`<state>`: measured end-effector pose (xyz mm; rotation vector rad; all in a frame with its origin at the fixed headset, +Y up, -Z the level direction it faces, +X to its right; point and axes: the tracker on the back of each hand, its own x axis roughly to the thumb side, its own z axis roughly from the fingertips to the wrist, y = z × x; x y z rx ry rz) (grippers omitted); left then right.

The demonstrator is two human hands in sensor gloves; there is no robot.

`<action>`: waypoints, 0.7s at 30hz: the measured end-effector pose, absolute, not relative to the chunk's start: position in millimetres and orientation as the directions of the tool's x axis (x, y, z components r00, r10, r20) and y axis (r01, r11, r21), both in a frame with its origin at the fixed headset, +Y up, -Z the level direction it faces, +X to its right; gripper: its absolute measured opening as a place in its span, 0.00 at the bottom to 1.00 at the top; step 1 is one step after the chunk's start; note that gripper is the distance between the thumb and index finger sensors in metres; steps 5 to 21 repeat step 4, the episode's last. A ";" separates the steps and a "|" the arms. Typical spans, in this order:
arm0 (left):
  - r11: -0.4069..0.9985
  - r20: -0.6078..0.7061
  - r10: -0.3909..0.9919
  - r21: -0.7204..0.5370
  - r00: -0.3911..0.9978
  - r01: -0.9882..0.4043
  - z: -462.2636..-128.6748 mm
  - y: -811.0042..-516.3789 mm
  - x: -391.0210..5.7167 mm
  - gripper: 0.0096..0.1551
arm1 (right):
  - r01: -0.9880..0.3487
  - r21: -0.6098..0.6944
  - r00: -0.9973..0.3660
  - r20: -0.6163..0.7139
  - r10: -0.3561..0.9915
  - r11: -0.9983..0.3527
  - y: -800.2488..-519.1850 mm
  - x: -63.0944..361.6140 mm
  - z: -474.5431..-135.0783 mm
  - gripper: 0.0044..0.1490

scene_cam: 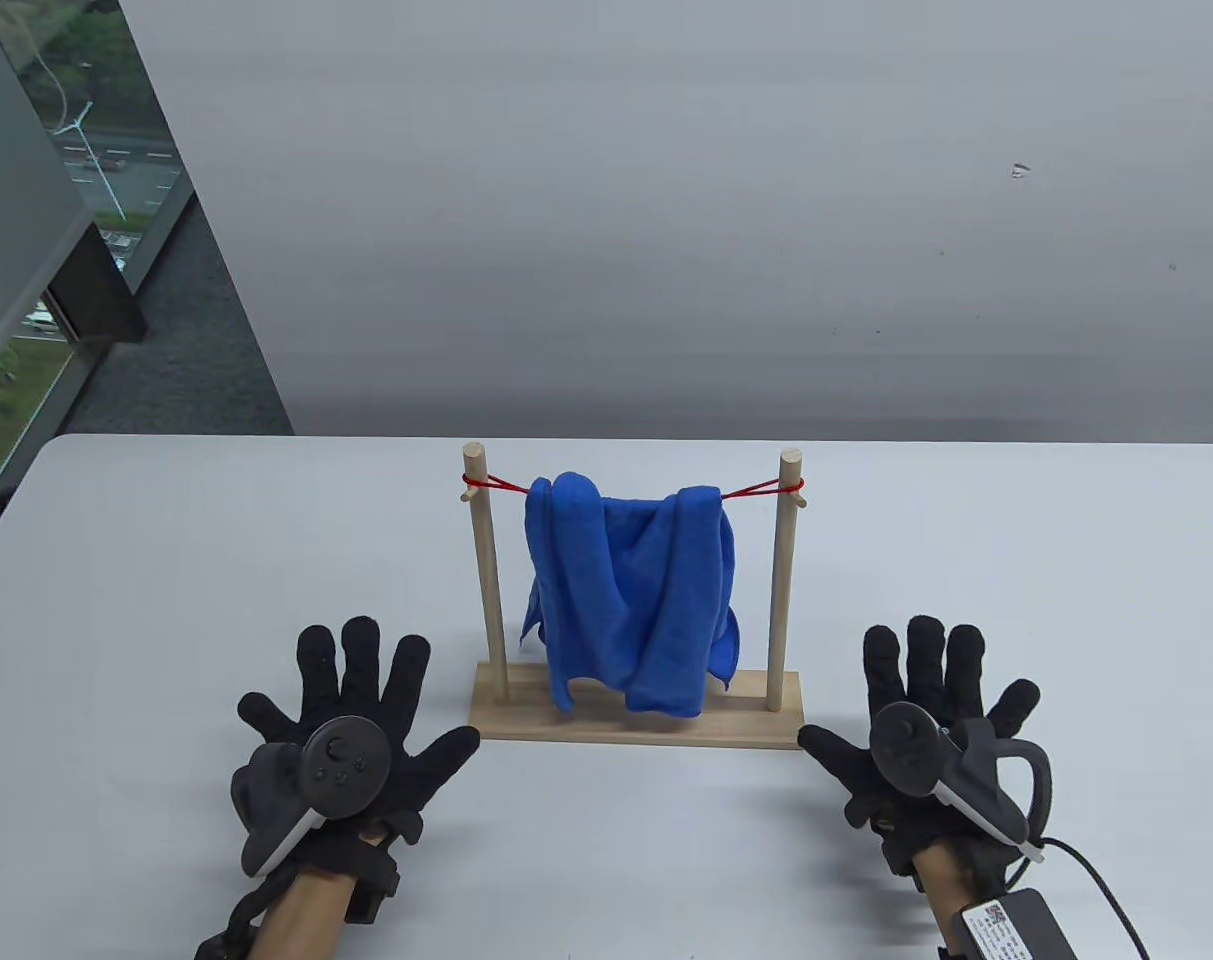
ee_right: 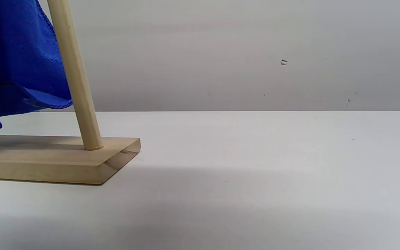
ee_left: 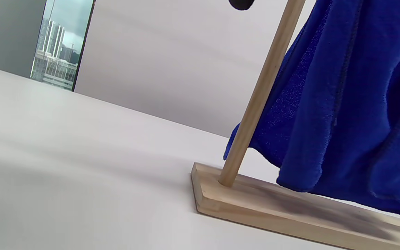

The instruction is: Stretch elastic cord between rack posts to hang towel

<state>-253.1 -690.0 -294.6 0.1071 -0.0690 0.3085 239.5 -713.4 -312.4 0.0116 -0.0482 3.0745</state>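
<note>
Now both flat on table (scene_cam: pixel 166 560), fingers spread, gripping nothing: left hand (scene_cam: pixel 341 735) near-left of rack (scene_cam: pixel 636 715), right hand (scene_cam: pixel 931 725) near-right of it. Red cord (scene_cam: pixel 756 489) stretched between posts, blue towel (scene_cam: pixel 631 590) draped over it, hung above base.

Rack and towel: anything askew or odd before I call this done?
Only the blue towel: it hangs bunched and uneven over the red cord, not spread flat. The cord spans both posts and the rack stands level. The left hand and right hand lie spread, apart from it.
</note>
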 end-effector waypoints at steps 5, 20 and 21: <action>0.949 0.085 0.298 0.084 0.951 -0.305 -298.4 -695.7 -253.2 0.61 | -0.063 -0.022 -0.998 0.003 0.063 -0.998 -714.5 240.7 -314.2 0.68; 0.949 0.085 0.298 0.084 0.951 -0.305 -298.4 -695.7 -253.2 0.61 | -0.063 -0.022 -0.998 0.003 0.063 -0.998 -714.5 240.7 -314.2 0.68; 0.949 0.085 0.298 0.084 0.951 -0.305 -298.4 -695.7 -253.2 0.61 | -0.063 -0.022 -0.998 0.003 0.063 -0.998 -714.5 240.7 -314.2 0.68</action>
